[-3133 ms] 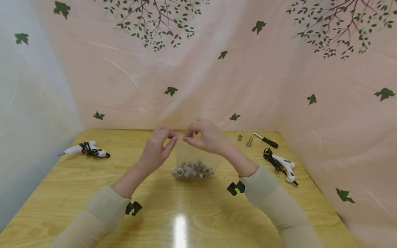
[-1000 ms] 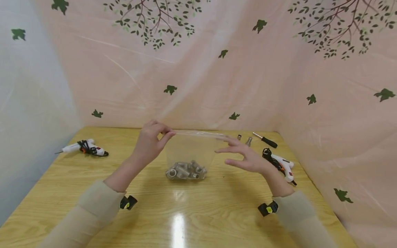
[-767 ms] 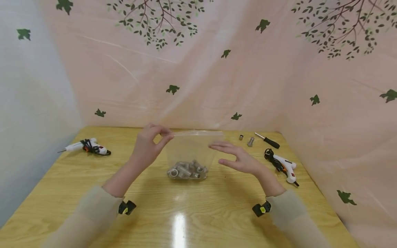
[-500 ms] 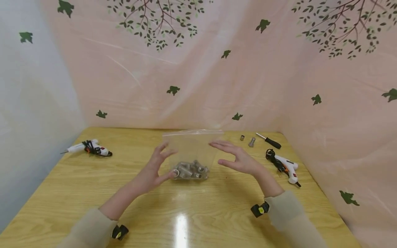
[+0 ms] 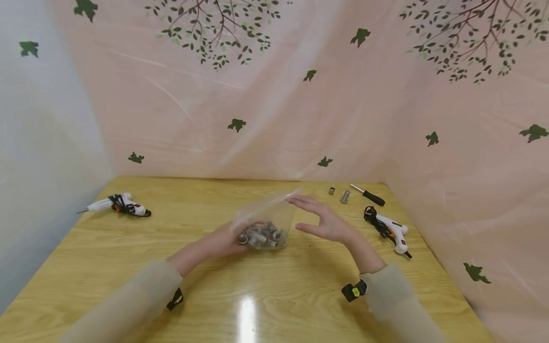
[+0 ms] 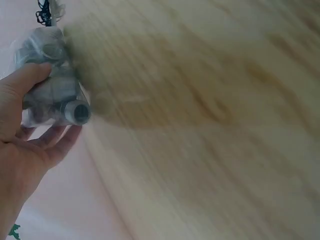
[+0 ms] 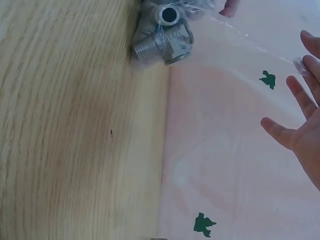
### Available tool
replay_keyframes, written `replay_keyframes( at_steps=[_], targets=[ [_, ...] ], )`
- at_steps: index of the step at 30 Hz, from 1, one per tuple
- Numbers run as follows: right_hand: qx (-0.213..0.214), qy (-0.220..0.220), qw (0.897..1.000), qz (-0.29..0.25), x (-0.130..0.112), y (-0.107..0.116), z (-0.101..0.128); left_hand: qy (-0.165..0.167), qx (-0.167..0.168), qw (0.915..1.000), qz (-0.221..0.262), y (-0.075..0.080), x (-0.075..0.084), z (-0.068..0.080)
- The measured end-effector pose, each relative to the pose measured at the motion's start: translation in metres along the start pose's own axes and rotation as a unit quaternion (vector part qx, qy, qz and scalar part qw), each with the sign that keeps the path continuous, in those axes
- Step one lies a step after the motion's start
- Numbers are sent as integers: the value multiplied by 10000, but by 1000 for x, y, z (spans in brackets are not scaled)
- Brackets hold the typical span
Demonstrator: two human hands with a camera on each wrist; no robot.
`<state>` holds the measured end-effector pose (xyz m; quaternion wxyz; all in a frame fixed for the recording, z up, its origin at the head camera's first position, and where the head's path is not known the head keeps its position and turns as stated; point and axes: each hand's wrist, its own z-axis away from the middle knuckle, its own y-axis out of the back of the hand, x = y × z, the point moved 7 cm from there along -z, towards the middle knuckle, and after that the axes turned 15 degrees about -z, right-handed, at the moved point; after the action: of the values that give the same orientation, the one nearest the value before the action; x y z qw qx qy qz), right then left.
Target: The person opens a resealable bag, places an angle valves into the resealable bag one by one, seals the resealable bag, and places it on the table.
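Note:
A clear zip bag (image 5: 280, 212) of grey metal pipe fittings (image 5: 262, 238) sits near the middle of the table, its upper part leaning to the right. My left hand (image 5: 218, 242) grips the bag's lower left end around the fittings. In the left wrist view the thumb (image 6: 35, 76) lies over the near side, with fingers curled behind. My right hand (image 5: 328, 223) is spread at the bag's right side. Its fingertips touch or nearly touch the top corner, while the thumb stands apart from the bag.
On the wooden table (image 5: 206, 305), a white glue gun (image 5: 122, 206) lies at the left and another glue gun (image 5: 392, 229) at the right. A screwdriver (image 5: 369, 194), a metal bolt-like piece (image 5: 345, 196) and a small metal nut-like piece (image 5: 331, 190) lie back right. A curtain (image 5: 180, 143) hangs behind.
My left hand has let go of the bag's top left corner, come down and taken hold of its lower left end. The upright bag top now slants right. The right hand has moved left from the fittings' side.

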<state>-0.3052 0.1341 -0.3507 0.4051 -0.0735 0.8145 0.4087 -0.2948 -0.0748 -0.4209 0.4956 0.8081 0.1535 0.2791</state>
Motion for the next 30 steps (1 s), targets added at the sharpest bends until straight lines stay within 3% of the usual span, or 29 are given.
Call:
replay_keyframes(
  at_steps=[4, 7, 9, 14, 20, 24, 27, 30],
  targets=[
    [209, -126, 9996, 104, -1, 7, -3, 513, -169, 9984, 141, 2, -5, -3],
    [305, -244, 9990, 228, 0, 12, -7, 791, -519, 9925, 778, 4, -4, 0],
    [268, -451, 9980, 361, 4, 12, -9, 1006, -813, 9836, 1258, 4, 0, 5],
    [-385, -932, 9919, 772, 24, -2, -9, 1504, -1577, 9547, 2027, -7, 7, 24],
    [-1027, -1485, 9813, 661, 55, -33, -5, 1788, -1769, 9435, 2159, -22, 1, 38],
    [-1224, -1754, 9735, 803, 70, -49, -6, 1942, -1747, 9443, 2000, -26, -3, 37],
    [-1368, -1858, 9656, 1200, 79, -57, -8, 1864, -1642, 9557, 1578, -24, -6, 33],
    [-1459, -1932, 9601, 1401, 86, -61, -12, 1918, -1428, 9677, 795, -20, -13, 32]
  ],
)
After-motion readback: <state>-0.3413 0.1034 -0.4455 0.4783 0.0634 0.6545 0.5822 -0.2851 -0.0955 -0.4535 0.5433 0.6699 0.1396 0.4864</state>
